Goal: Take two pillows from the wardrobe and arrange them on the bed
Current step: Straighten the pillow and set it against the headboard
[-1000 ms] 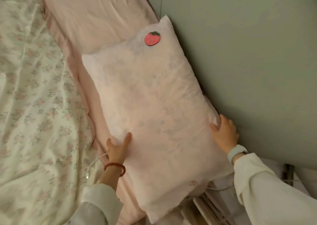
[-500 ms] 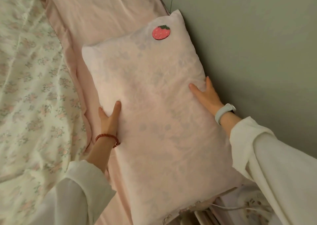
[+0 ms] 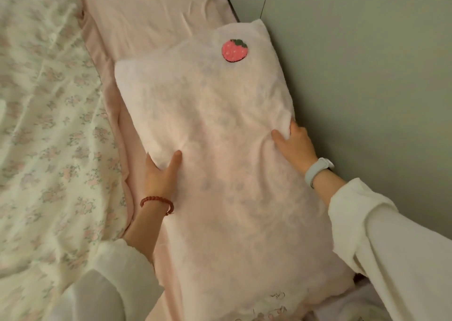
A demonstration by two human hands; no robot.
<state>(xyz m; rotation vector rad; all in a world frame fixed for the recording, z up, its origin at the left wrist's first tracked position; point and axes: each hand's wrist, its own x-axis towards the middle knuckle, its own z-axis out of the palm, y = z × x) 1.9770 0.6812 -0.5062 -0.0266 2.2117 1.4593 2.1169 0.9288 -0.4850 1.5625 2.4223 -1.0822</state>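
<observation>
Pink-sheeted bed point(image 3: 151, 10) by wall, pillow point(image 3: 220, 149) on it, left hand point(image 3: 160, 176) and right hand point(image 3: 294, 147) fingers gripping its edges.

The pillow point(image 3: 220, 149) lies mid-frame on the sheet point(image 3: 151, 10). The wall point(image 3: 367, 64) stands right, the quilt point(image 3: 44, 125) left.

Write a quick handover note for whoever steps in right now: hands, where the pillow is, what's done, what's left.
Left hand: grips the pillow's left edge, thumb on top.
Right hand: pinches the pillow's right edge by the wall.
Pillow: strawberry-patch one, flat on the pink sheet along the wall.
Done: one pillow on the bed.
Left: no second pillow in view; fetch it and arrange it.
</observation>
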